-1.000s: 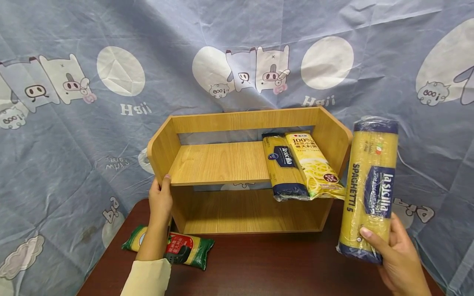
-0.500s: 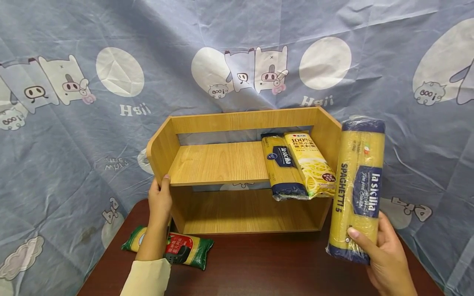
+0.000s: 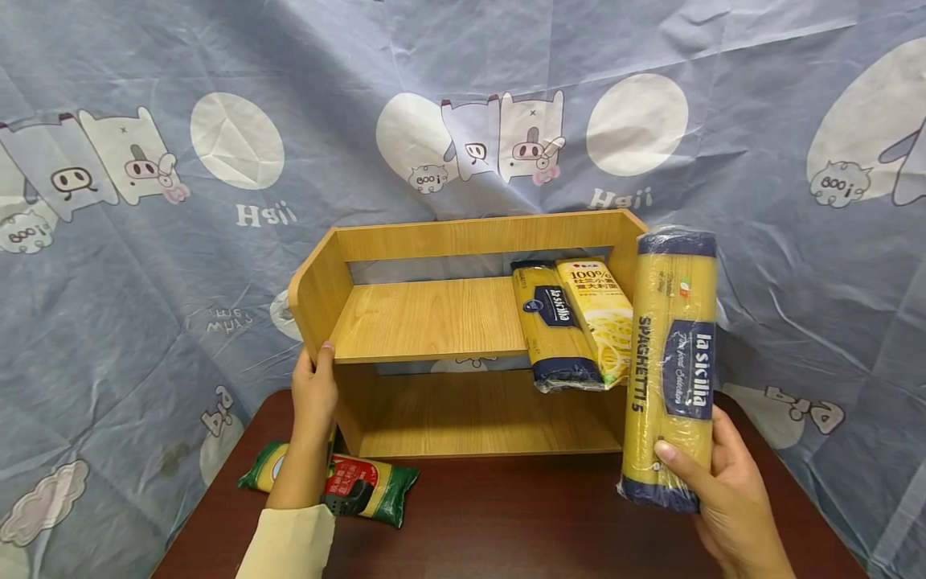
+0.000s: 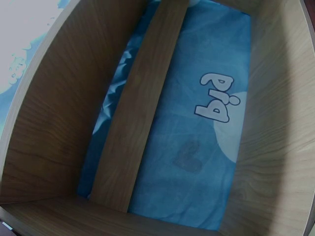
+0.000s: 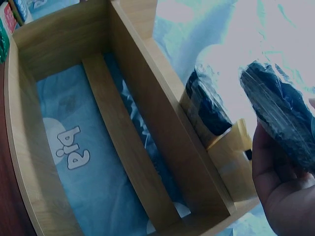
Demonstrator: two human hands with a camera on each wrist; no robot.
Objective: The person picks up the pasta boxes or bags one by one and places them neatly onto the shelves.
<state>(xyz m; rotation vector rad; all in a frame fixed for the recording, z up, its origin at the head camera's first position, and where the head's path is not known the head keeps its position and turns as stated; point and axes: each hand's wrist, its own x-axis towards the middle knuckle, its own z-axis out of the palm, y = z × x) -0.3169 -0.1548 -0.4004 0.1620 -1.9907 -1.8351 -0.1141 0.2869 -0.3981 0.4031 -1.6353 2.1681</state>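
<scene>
My right hand (image 3: 731, 482) grips a spaghetti pack (image 3: 669, 370) near its lower end, thumb across the front. The pack stands nearly upright in the air, overlapping the right side of the wooden shelf (image 3: 434, 322) in the head view. In the right wrist view its dark blue end (image 5: 278, 110) shows above the fingers. At the shelf's left side, my left hand (image 3: 315, 394) holds the front edge of the upper board. Two packs lie side by side at the upper board's right end: another spaghetti pack (image 3: 553, 322) and a yellow pasta bag (image 3: 596, 310), partly covered by the held pack.
A green and yellow pasta bag (image 3: 376, 486) lies on the dark red table (image 3: 506, 515), partly behind my left forearm. The shelf's lower compartment (image 4: 192, 123) shows bare wood and the cloth behind it. A blue patterned cloth (image 3: 463, 64) hangs behind everything.
My right hand has carried the spaghetti pack leftward, from beside the shelf to in front of its right side. The left hand stays at the board's edge.
</scene>
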